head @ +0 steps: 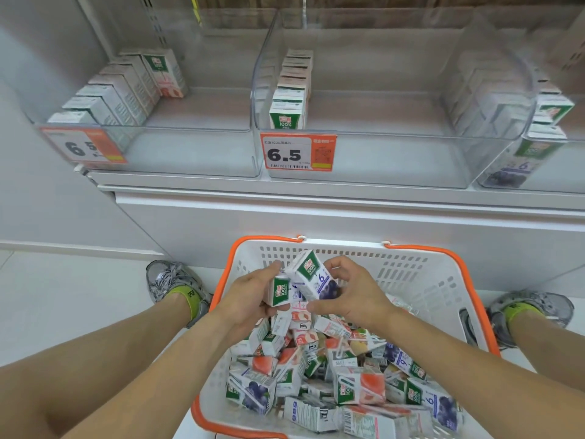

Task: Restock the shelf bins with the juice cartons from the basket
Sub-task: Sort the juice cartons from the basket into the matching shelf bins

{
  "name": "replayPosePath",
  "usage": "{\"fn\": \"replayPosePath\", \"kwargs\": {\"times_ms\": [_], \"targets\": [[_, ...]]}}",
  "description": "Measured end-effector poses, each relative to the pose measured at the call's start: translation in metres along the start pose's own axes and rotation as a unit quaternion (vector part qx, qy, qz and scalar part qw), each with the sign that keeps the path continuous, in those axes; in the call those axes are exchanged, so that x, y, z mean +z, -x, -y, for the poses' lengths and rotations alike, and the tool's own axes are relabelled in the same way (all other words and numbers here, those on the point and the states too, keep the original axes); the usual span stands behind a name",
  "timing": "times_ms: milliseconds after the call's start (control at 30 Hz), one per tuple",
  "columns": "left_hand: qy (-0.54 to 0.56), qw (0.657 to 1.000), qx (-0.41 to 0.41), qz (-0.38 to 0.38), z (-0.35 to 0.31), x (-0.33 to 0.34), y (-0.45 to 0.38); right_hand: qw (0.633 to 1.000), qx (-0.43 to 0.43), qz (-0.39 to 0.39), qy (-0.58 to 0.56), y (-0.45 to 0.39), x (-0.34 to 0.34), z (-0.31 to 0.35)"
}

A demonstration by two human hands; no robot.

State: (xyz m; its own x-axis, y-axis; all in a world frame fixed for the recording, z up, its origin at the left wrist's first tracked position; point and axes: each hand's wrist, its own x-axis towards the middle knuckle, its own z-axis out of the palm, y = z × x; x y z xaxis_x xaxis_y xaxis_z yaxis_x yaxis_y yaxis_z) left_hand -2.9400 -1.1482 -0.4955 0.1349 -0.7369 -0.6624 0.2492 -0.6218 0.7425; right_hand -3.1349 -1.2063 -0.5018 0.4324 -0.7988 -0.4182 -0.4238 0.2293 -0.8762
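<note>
l hand (253, 293) grips green-top carton (279, 291) | r hand (343, 291) grips blueberry carton (313, 275), both held above basket (443, 280) near shelf, prob. sorting by flavour before binning | cartons small, white, fruit print; rest jumbled in basket | clear bins (395, 147) far side, mostly unfilled
</note>
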Motion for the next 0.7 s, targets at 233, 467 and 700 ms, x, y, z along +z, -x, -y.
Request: {"fn": "replayPosePath", "kwargs": {"times_ms": [233, 467, 700], "targets": [[0.044, 0.999, -0.003, -0.005, -0.023, 0.008, 0.011, 0.976, -0.147, -0.071, 0.144, 0.004, 0.001, 0.009], [-0.02, 0.999, 0.035, 0.004, -0.044, 0.008, 0.021, 0.955, -0.239, -0.066, 0.165, 0.012, -0.001, 0.019], [-0.19, 0.97, 0.138, 0.064, -0.07, 0.009, 0.056, 0.965, -0.235, -0.072, 0.089, 0.028, -0.009, 0.048]]}}
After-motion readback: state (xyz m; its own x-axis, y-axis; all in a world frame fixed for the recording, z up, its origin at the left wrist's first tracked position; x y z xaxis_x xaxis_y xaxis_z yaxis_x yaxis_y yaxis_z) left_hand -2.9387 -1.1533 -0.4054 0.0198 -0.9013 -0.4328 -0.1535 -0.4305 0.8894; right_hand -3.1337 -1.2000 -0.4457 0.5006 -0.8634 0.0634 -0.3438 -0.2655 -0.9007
